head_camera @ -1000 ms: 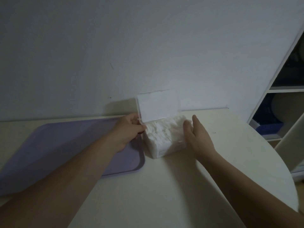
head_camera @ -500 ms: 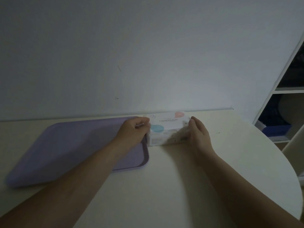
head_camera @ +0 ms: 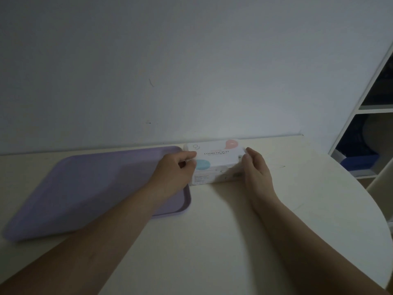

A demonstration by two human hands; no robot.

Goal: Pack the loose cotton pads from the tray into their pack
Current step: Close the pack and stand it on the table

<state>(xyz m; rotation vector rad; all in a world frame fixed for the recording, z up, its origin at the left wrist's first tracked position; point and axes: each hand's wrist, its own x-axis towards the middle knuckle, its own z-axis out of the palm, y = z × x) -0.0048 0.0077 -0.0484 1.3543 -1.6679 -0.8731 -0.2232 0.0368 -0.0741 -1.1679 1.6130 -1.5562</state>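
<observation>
The white cotton pad pack (head_camera: 215,160), printed "COSMETIC PUFF" with a pink and a teal spot, lies on the table against the wall with its lid down. My left hand (head_camera: 175,169) pinches the pack's left end. My right hand (head_camera: 255,167) grips its right end, fingers curled over the top corner. The purple tray (head_camera: 89,188) lies to the left of the pack, its right rim touching the pack's lower left corner. No loose pads show on the tray.
The cream table (head_camera: 234,231) has a rounded edge on the right. A white wall rises just behind the pack. A white shelf unit (head_camera: 370,128) holding dark items and a blue bin stands at the far right.
One second ago the pack's lid stood open with white pads showing. The lid has since come down, and both hands now hold the pack's ends.
</observation>
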